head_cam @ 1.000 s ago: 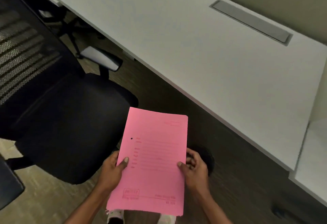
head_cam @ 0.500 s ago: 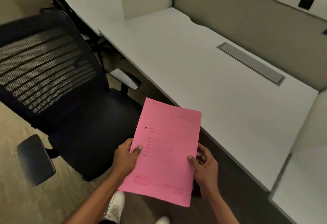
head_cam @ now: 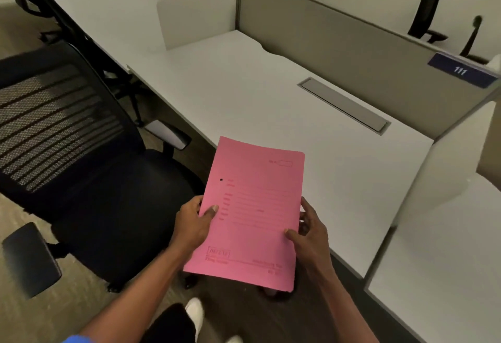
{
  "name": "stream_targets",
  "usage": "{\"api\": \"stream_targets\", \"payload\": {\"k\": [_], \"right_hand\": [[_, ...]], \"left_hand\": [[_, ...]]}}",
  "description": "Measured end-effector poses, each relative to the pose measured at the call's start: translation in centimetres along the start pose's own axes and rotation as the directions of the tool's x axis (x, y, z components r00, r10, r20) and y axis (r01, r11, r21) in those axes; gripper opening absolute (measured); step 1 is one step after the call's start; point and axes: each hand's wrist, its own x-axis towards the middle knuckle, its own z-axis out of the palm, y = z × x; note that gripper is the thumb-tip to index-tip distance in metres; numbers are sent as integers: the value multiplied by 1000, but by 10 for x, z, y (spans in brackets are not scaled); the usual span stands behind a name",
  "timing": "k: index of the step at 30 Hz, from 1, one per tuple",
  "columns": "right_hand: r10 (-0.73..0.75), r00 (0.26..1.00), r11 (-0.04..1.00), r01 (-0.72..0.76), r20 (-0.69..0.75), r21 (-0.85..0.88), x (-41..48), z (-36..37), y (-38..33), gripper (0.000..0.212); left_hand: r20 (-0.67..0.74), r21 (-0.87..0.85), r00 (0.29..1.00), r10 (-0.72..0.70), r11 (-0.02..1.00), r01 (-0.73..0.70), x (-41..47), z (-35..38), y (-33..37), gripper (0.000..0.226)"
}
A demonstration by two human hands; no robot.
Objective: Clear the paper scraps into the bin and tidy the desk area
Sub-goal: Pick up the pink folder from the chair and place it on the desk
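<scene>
I have the pink folder grasped in both grips, left grip and right grip on its side edges, held above the desk's near edge, beside the black chair.

Both forearms reach forward, bare; the left hand pinches the pink folder at its left edge, thumb on top, while the right hand clasps its right edge
</scene>
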Motion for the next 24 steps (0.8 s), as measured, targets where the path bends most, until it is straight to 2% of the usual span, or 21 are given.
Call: {"api": "stream_targets", "payload": {"k": [10,19,24], "right_hand": [[54,996,998,-52,-70,23,44,-7,-8,84],[66,987,998,-65,-148,9,148,10,-42,81],[46,982,999,-45,-185,6,213,27,-71,78]], "left_hand": [[76,19,997,27,999,-28,56,15,36,15],[151,-7,987,62,998,-62,184,25,77,17],[172,35,981,91,995,-98,262,19,104,20]]}}
